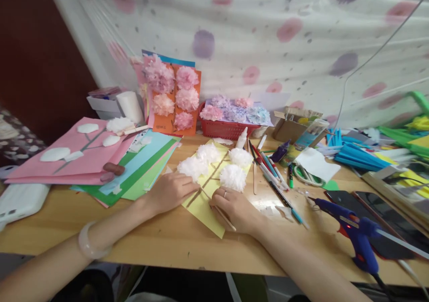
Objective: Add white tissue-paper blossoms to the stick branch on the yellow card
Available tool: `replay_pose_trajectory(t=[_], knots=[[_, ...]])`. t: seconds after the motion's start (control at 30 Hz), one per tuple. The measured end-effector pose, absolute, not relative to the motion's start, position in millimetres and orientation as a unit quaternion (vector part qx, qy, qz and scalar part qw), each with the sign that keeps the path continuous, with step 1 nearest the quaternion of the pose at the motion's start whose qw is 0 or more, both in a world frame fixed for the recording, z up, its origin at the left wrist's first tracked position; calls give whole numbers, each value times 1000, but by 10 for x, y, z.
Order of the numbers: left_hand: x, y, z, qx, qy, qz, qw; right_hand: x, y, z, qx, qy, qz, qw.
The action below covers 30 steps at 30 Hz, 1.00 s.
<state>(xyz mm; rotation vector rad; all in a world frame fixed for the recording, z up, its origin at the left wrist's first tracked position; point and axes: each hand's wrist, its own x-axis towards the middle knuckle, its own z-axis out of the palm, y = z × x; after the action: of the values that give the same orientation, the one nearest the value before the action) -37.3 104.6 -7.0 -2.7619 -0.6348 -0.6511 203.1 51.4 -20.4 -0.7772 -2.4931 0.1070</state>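
Note:
A yellow sheet of paper [209, 224] lies at an angle on the table before me. Brown stem lines run along it, with fluffy white paper flowers [233, 178] on both sides. My right hand [231, 206] is closed around a thin pale stick [226, 218], whose upper end points at the stem; whether it is a brush I cannot tell. My left hand [176, 190] lies at the sheet's left edge, fingers stretched out and fingertips near the stick's upper end. It holds nothing that I can see.
Pink sheets [30, 163] and coloured papers [134, 172] lie left. Behind are a red basket [221, 130] of paper flowers and an orange flower card [174, 101]. Pens [268, 163], a blue glue gun [351, 226] with its indicator lit, and phones [389, 208] are on the right.

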Motion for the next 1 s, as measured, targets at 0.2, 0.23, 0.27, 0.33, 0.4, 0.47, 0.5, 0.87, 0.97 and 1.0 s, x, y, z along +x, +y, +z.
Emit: replay_pose_trajectory(t=[0.2, 0.23, 0.27, 0.33, 0.4, 0.47, 0.5, 0.87, 0.97, 1.0], knots=[[-370, 1066, -213, -944, -205, -206, 157, 2030, 512, -195, -269, -929, 44, 251], [-376, 1060, -215, -944, -204, -201, 164, 2034, 515, -196, -266, -928, 46, 256], [-381, 1055, -214, -944, -206, -196, 169, 2036, 518, -197, -264, -927, 46, 263], [-388, 1050, -207, -942, -215, -188, 176, 2039, 522, -194, -257, -925, 45, 277], [-392, 1054, -201, -941, -222, -184, 174, 2039, 523, -184, -252, -923, 42, 289], [-392, 1062, -197, -943, -226, -181, 164, 2037, 519, -171, -252, -920, 42, 297], [-390, 1067, -195, -944, -226, -182, 158, 2037, 516, -166, -252, -919, 43, 300], [-392, 1055, -170, -937, -223, -204, 176, 2069, 461, -115, -268, -901, 53, 336], [-396, 1043, -168, -933, -231, -205, 184, 2073, 442, -102, -287, -880, 66, 372], [-397, 1041, -169, -933, -232, -204, 184, 2077, 438, -110, -295, -876, 71, 376]])
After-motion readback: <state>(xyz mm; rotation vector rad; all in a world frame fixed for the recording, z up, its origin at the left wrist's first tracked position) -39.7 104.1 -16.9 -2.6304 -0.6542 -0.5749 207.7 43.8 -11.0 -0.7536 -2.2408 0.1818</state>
